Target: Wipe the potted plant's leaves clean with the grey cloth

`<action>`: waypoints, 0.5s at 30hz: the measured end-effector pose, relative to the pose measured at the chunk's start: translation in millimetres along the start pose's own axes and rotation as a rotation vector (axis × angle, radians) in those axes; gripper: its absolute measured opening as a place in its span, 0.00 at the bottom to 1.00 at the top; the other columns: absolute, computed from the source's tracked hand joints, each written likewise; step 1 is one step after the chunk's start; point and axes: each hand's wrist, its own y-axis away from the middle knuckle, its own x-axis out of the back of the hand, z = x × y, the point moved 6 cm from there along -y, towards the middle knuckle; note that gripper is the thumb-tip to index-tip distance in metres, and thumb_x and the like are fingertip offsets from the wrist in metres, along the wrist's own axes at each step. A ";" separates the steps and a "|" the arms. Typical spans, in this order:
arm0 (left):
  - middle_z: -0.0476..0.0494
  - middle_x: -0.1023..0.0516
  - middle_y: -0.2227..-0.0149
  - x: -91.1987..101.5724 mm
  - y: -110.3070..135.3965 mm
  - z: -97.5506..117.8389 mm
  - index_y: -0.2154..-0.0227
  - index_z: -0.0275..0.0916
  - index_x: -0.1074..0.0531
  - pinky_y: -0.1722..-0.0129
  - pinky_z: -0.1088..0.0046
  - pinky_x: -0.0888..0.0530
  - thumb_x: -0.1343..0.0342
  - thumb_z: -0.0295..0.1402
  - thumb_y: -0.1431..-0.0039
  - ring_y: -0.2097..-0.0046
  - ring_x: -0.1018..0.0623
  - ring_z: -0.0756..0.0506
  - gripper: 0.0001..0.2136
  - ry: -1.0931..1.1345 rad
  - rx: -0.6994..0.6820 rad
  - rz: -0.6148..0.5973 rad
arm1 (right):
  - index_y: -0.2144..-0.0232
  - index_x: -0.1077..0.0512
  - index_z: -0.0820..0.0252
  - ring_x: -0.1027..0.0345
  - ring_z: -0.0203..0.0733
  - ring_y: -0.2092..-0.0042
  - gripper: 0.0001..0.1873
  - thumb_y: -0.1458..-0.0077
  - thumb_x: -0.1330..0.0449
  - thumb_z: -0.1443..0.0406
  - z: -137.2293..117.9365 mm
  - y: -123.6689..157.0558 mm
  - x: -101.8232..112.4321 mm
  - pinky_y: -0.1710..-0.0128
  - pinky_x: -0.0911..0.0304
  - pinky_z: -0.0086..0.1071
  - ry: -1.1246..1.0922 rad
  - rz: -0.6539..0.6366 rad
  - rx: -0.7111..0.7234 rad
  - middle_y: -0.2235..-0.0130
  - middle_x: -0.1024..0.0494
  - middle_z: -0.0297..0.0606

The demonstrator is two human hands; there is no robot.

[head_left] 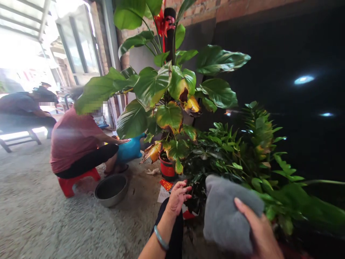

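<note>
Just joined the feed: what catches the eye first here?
A tall plant with yellowed leaves fills the centre, in a red pot. At bottom right, the right hand grips a grey cloth; the left hand is open beside it. At left a person sits on a stool by a bowl.

Hands of the person: two, the left hand (178,196) and the right hand (260,230).
Cloths: one grey cloth (226,212).
Bracelets: one bracelet (161,238).
Other people: two, a person in a red shirt (71,142) and a person in a dark shirt (18,104).
Bowls: one metal bowl (111,189).
Stools: one red stool (70,181).
Benches: one bench (16,138).
Plant pots in plain view: one red pot (167,168).
Tall plants: one large-leaved plant (151,86).
Low plants: one mass of small-leaved foliage (242,151); its pots are hidden, so the number of plants cannot be told.
Bows: one red bow (164,23).
Blue things: one blue object (130,149).
</note>
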 end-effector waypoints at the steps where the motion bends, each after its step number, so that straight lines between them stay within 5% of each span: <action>1: 0.41 0.27 0.53 -2.7 0.9 2.1 0.73 0.38 0.29 0.69 0.72 0.31 0.34 0.31 0.71 0.58 0.25 0.42 0.16 0.008 0.008 -0.023 | 0.65 0.24 0.59 0.27 0.61 0.53 0.28 0.72 0.30 0.53 -20.6 -1.9 -1.6 0.57 0.29 0.45 -0.046 0.066 0.054 0.63 0.18 0.44; 3: 0.39 0.27 0.53 -6.7 0.6 2.1 0.69 0.37 0.25 0.69 0.71 0.31 0.32 0.34 0.71 0.57 0.25 0.41 0.19 0.004 0.017 -0.036 | 0.65 0.25 0.58 0.27 0.57 0.53 0.27 0.73 0.30 0.56 -55.0 -8.3 -12.9 0.58 0.29 0.41 -0.206 0.152 0.161 0.62 0.18 0.42; 5: 0.37 0.25 0.55 -10.2 -2.3 -2.9 0.69 0.36 0.24 0.68 0.71 0.31 0.32 0.35 0.71 0.58 0.26 0.41 0.20 -0.022 0.029 -0.051 | 0.69 0.26 0.58 0.26 0.54 0.56 0.23 0.74 0.31 0.60 -61.9 -18.4 -32.4 0.60 0.29 0.39 -0.317 0.126 0.144 0.65 0.18 0.39; 9: 0.41 0.23 0.68 -14.5 -11.3 -17.0 0.62 0.35 0.22 0.66 0.69 0.31 0.31 0.36 0.70 0.63 0.25 0.43 0.26 -0.111 0.099 -0.143 | 0.77 0.25 0.62 0.24 0.58 0.64 0.19 0.75 0.32 0.57 2.5 -23.7 -63.8 0.66 0.29 0.43 -0.115 -0.211 -0.121 0.77 0.21 0.41; 12: 0.46 0.23 0.72 -10.7 -15.7 -22.2 0.58 0.34 0.23 0.66 0.70 0.32 0.32 0.36 0.69 0.68 0.27 0.46 0.29 -0.224 0.160 -0.176 | 0.73 0.23 0.63 0.24 0.59 0.61 0.24 0.74 0.31 0.53 44.1 -6.4 -48.7 0.64 0.30 0.42 0.100 -0.280 -0.133 0.72 0.18 0.44; 15: 0.47 0.25 0.73 -5.4 -17.5 -22.6 0.59 0.34 0.21 0.68 0.72 0.33 0.33 0.36 0.67 0.70 0.29 0.48 0.26 -0.302 0.179 -0.177 | 0.73 0.24 0.60 0.24 0.58 0.62 0.26 0.75 0.30 0.50 26.2 10.6 -28.2 0.63 0.30 0.42 0.190 -0.140 -0.056 0.70 0.18 0.43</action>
